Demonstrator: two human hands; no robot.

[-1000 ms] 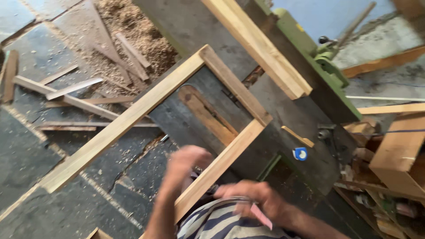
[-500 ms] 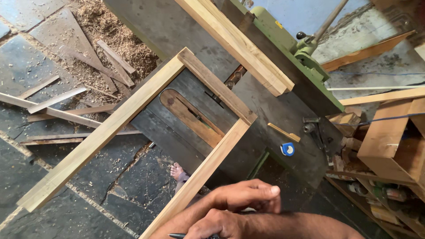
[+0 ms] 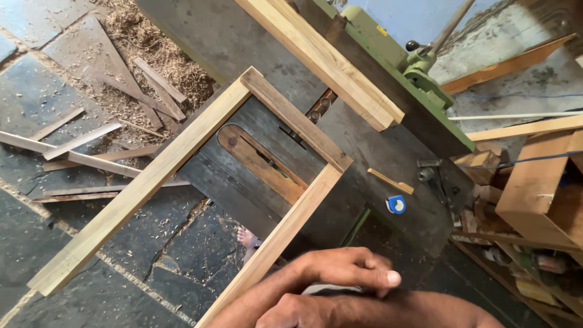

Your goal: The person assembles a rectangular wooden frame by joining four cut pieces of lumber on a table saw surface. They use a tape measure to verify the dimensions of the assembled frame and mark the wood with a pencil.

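Our hands, the left hand [image 3: 349,273] above the right hand [image 3: 291,313], sit curled together, holding nothing we can see, just beside the wooden frame [image 3: 182,164] on the bench [image 3: 376,152]. The frame overhangs the edge; a nudge could tip it.

The wooden frame [image 3: 182,164] is pale yellowish tan with a light grain, and the thick plank [image 3: 328,61] far behind it has the same pale colour. It lies on a dark grey machine table [image 3: 388,152] holding a reddish-brown oval insert [image 3: 261,161], with a green fence [image 3: 419,79] on the far right. A small blue and white tape measure [image 3: 396,205] sits to the right, and the floor [image 3: 36,85] on the left is dark bluish-grey stone strewn with tan sawdust [image 3: 164,61].
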